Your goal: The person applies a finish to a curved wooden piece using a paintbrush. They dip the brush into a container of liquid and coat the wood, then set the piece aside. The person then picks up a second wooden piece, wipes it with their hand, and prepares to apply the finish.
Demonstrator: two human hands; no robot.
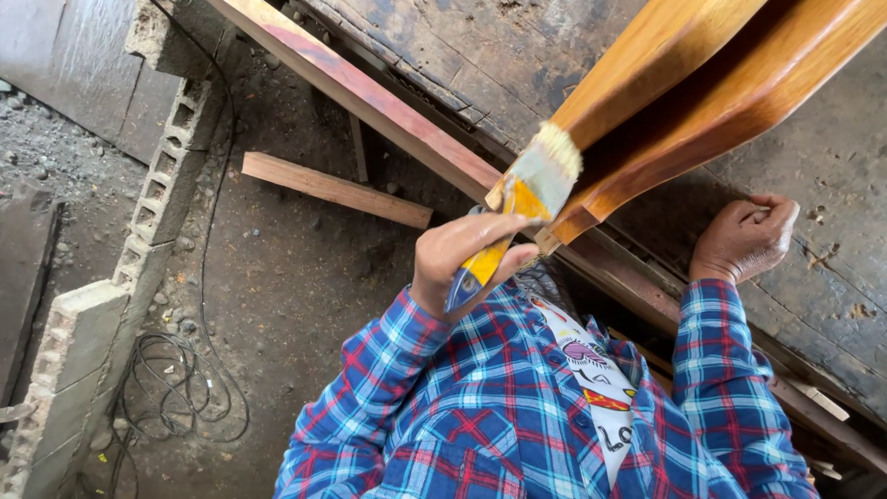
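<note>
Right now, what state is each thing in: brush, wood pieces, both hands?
Paintbrush: gripped by its handle, bristles pressed against the wood.
Curved wooden pieces: glossy orange-brown, ends raised above the workbench.
Left hand: closed around the paintbrush handle.
Right hand: fisted, resting on the workbench.
Loose plank: lying flat on the ground.

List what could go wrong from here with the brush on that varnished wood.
1. The brush bristles sit at the tip of the glossy curved wood piece, right over the plaid shirt; finish may drip onto it.
2. The right hand rests as a fist on the dusty workbench, not on the piece, so it might shift under the strokes.
3. The left hand grips a handle that looks already smeared; it could slip.
</note>
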